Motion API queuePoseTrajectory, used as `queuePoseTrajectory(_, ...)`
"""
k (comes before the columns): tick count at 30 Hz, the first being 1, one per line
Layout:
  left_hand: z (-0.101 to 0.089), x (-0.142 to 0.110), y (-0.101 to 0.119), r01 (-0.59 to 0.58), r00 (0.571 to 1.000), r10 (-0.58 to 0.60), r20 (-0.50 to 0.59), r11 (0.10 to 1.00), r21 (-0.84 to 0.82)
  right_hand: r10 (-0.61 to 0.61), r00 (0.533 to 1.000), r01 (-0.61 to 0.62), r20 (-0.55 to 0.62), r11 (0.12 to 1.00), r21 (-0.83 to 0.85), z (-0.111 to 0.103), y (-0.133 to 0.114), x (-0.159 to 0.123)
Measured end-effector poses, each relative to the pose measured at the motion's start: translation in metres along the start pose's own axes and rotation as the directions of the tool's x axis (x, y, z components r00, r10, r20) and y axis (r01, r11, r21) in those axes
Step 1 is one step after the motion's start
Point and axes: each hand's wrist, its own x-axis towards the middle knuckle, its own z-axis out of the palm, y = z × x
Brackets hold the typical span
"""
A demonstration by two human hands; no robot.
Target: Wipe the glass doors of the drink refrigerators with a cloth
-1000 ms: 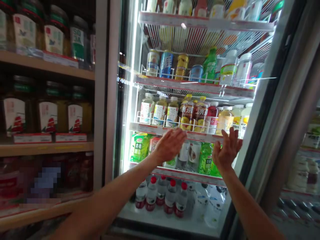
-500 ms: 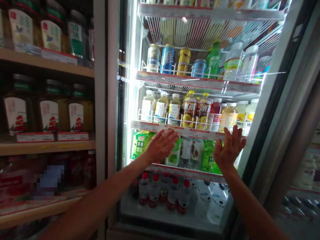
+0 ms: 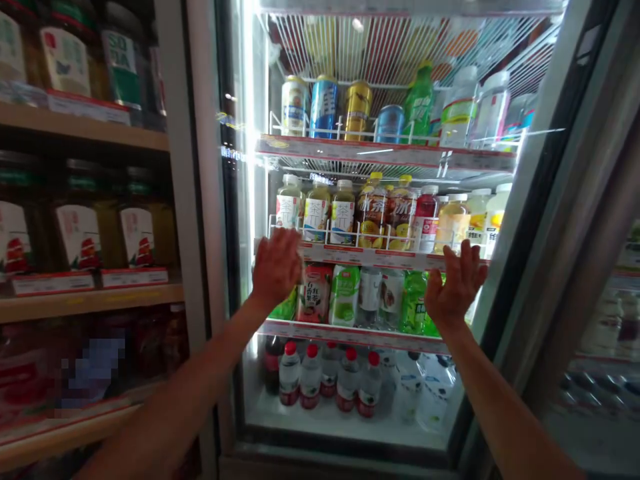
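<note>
My left hand is raised in front of the lit drinks cooler, fingers stretched and slightly blurred, holding nothing. It overlaps the left end of a shelf edge, below the pale tea bottles, and hides part of a green pack. My right hand is also empty, with fingers spread and palm toward the cooler, near its right side. Close by it in view are a green pack and a bottle of amber drink. Reflections suggest glass in front of the drinks; whether either hand touches it I cannot tell.
Wooden shelves with dark jars stand on the left. A grey upright frame separates them from the cooler. Cans fill an upper cooler shelf, and red-capped bottles stand at the bottom. A metal door frame runs along the right.
My left hand has moved left, from the middle of the cooler toward its left edge. My right hand has stayed nearly in place. The view has shifted slightly.
</note>
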Motion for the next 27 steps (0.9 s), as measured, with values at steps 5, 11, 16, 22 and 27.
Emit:
queuePoseTrajectory(5,0.005,0.01,0.006,0.174,0.981,-0.17,-0.094,0.984,0.036,0.033,0.999,-0.033,0.005,0.999,-0.024,0.001,-0.003,-0.001)
queuePoseTrajectory(11,0.01,-0.002,0.037,-0.315,0.94,0.322,0.116,0.946,-0.069,-0.007,1.0,0.007,0.003,0.999,-0.032,0.001,0.001,-0.001)
queuePoseTrajectory(16,0.003,0.017,-0.001,0.136,0.986,-0.133,-0.096,0.99,0.036,0.027,1.0,-0.027,0.001,0.999,-0.026,0.001,-0.003,-0.001)
queuePoseTrajectory(22,0.015,0.008,0.049,-0.367,0.922,0.374,0.1,0.927,-0.08,0.015,1.0,-0.015,0.002,1.0,-0.013,0.0,-0.004,-0.002)
queuePoseTrajectory(27,0.009,0.032,0.008,0.129,0.99,-0.124,-0.061,0.989,0.073,0.005,1.0,-0.005,-0.003,1.0,-0.003,0.0,-0.003,-0.003)
